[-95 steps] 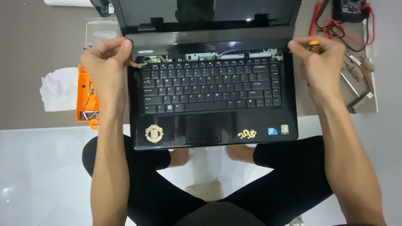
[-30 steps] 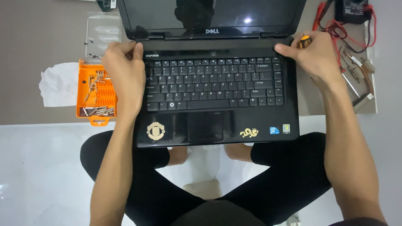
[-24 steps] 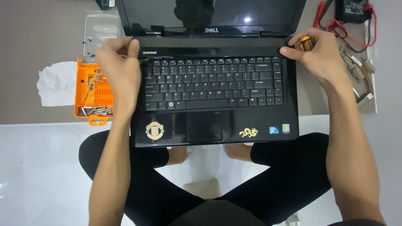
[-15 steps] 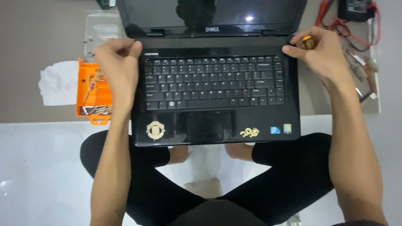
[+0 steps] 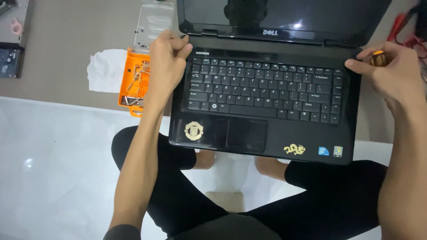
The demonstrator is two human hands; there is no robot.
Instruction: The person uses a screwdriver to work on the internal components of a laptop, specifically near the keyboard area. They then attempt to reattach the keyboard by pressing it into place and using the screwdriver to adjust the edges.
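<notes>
An open black laptop point(image 5: 267, 133) rests on the floor edge in front of my crossed legs, its dark screen tilted back. My left hand point(image 5: 165, 60) presses on the laptop's upper left corner by the hinge, fingers curled, with nothing held. My right hand point(image 5: 391, 71) rests at the upper right corner and is closed around a small tool with an orange handle point(image 5: 378, 58). The keyboard point(image 5: 262, 89) lies flat in its bay, with the trim strip above it in place.
An orange tool tray point(image 5: 133, 84) with several bits sits left of the laptop, beside a white tissue point(image 5: 104, 71) and a clear plastic lid point(image 5: 153, 20). Red wires point(image 5: 407, 31) lie at the far right. A circuit board point(image 5: 10, 60) lies at the far left.
Earlier the strip above the keyboard was off, showing parts beneath; now it is seated. Both hands stay at the top corners. My view has shifted, so the laptop sits more to the right.
</notes>
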